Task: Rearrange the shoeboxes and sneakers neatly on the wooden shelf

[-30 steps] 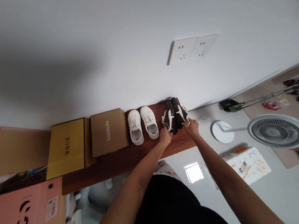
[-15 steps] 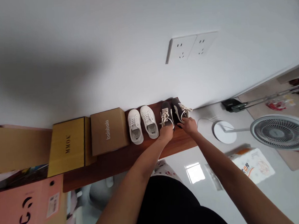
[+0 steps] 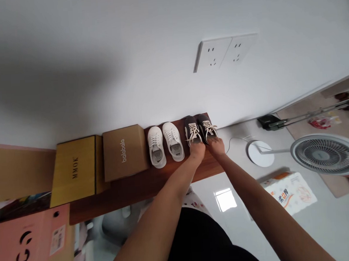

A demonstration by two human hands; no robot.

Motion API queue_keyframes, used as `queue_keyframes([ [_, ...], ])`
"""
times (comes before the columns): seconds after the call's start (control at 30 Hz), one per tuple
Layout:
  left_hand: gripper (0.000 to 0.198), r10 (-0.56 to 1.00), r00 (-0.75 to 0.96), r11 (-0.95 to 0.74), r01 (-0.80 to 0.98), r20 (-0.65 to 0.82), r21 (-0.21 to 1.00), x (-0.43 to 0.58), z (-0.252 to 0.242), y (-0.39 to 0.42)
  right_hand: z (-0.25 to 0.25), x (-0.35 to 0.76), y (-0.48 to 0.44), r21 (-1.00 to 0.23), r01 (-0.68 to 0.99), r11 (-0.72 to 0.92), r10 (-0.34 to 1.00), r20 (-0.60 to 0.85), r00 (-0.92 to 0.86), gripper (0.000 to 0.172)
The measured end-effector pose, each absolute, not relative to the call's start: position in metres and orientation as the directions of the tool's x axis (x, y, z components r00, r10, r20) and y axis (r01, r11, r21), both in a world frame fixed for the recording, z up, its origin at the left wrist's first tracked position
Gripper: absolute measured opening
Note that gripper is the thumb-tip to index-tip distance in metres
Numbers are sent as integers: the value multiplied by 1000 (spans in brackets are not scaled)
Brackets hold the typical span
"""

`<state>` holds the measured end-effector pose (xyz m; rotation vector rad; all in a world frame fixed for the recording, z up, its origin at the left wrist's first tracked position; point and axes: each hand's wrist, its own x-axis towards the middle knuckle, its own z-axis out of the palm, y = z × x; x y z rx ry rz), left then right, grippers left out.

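The dark shoes (image 3: pixel 192 126), showing their sides a second ago, now sit upright on the worktop (image 3: pixel 206 168), lined up beside the white shoes (image 3: pixel 171 134) left of my left hand (image 3: pixel 197 148). It and my right hand (image 3: pixel 217 145) cover the heel ends; whether they grip, I can't tell. Toes point away from me, long axes nearly parallel.

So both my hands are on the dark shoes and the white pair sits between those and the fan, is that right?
Not quite: the head view shows the white pair between the dark shoes and the brown box, not the fan. Your left hand and right hand are on the dark shoes.
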<state>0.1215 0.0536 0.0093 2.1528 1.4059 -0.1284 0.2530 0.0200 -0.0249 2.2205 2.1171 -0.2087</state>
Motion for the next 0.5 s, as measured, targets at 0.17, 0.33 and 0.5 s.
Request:
queue_keyframes([
  [0.17,31,808,458,-314,868,-371,385,121,8,57,-26,252,18,-27,995,-94,987,-137,89,18],
  [0.33,28,817,500,-349,826,-289,442,103,20,55,-8,239,12,-13,985,-171,982,-89,170,22],
  [0.5,35,878,457,-272,716,-138,643,27,44,32,21,192,-10,-160,964,-214,969,90,230,26],
])
